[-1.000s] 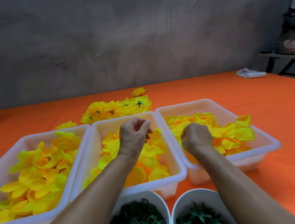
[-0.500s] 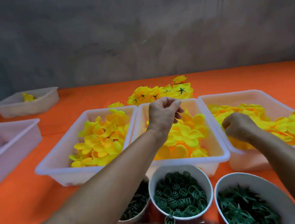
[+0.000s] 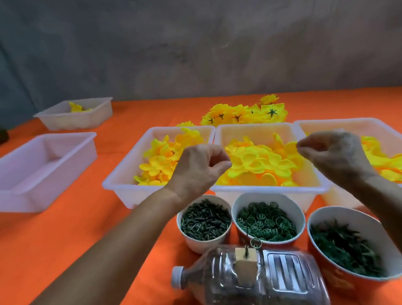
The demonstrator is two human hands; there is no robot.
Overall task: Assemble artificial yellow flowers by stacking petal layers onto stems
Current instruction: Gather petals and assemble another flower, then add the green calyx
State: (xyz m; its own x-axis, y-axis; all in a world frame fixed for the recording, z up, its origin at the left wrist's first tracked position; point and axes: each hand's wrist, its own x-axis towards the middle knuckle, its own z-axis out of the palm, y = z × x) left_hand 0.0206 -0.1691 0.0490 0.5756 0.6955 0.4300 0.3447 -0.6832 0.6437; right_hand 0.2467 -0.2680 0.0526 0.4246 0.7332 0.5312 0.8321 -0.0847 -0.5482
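This looks like a small craft workshop set up for piecework, not a home or shop. A long table (image 3: 53,250) covered in orange cloth stands against a bare, stained grey wall (image 3: 204,35). On the table, three white plastic trays (image 3: 256,129) sit side by side, each filled with loose yellow petals (image 3: 255,162). Just in front of the trays stand three bowls (image 3: 265,195) of small green plastic parts, sorted by kind. Behind the trays lies a heap of finished yellow flowers (image 3: 243,114). To the left of the trays are two more trays (image 3: 32,176), one holding only a few petals.
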